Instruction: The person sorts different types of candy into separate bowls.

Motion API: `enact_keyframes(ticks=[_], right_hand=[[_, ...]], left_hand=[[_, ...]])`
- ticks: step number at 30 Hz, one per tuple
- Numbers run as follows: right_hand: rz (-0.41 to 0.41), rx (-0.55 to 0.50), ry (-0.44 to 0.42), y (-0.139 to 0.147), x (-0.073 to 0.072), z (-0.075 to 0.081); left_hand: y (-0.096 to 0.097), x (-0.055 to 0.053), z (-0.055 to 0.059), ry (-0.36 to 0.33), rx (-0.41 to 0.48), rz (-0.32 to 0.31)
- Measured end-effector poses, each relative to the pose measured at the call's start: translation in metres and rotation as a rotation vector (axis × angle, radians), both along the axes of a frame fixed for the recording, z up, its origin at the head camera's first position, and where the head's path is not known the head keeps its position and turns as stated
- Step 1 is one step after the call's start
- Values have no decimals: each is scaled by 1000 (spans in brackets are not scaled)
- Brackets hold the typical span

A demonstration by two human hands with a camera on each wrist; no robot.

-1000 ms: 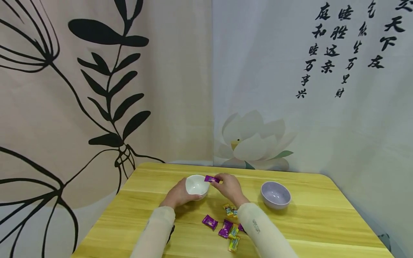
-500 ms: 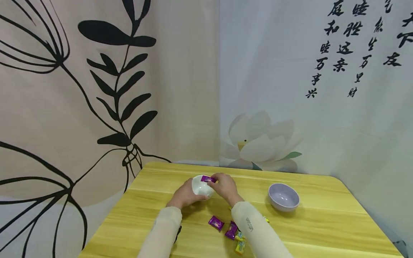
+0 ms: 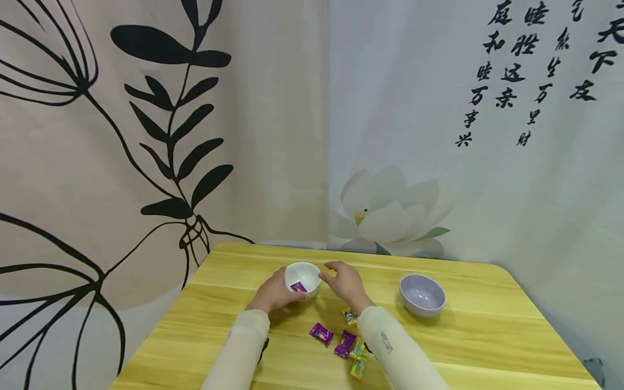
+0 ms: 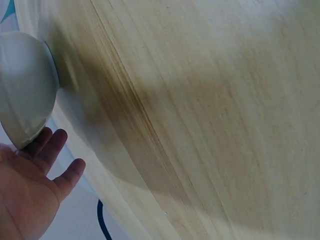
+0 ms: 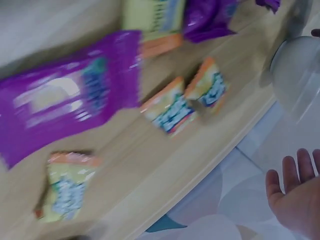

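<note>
A white bowl (image 3: 303,272) is held by my left hand (image 3: 274,292), thumb along the near side and the other fingers round its left. One purple wrapped candy (image 3: 298,287) lies inside the bowl, against the near wall. At the bowl's right rim is my right hand (image 3: 347,284), fingers relaxed and holding nothing. The left wrist view shows the bowl's outside (image 4: 27,80) above the fingers of the left hand (image 4: 30,185). In the right wrist view the right hand (image 5: 297,200) appears with fingers spread, below the bowl (image 5: 299,75).
On the wooden table (image 3: 487,336), purple candies (image 3: 322,334) and yellow candies (image 3: 358,368) lie between the forearms, some partly behind the right sleeve. A lavender bowl (image 3: 422,295) stands to the right. A printed curtain (image 3: 273,135) hangs behind the table.
The right hand carried the purple candy leftward over the white bowl and let it go inside. Its fingers have since drawn back to the right rim. The left hand keeps holding the bowl.
</note>
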State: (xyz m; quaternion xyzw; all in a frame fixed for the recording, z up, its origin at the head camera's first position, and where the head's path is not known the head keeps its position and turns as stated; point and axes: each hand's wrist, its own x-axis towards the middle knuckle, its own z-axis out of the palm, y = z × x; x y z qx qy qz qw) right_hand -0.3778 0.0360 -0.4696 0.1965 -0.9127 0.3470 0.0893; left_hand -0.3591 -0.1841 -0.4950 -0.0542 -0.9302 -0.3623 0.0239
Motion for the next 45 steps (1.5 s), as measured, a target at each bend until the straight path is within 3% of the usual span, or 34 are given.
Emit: enact_keyframes(ticks=[10, 16, 23, 32, 40, 45], right_hand=[[23, -113, -64, 37, 14, -5], [-24, -177, -137, 65, 28, -9], [-47, -161, -133, 97, 43, -18], [13, -118, -150, 128, 75, -30], [51, -110, -124, 147, 100, -42], [52, -50, -116, 152, 110, -47]], left_hand=[[-9, -2, 0, -14, 12, 36], [-13, -4, -3, 9, 5, 18], [-13, -2, -3, 4, 11, 9], [-8, -3, -6, -10, 16, 18], [-2, -8, -8, -4, 6, 7], [1, -9, -8, -8, 4, 7]])
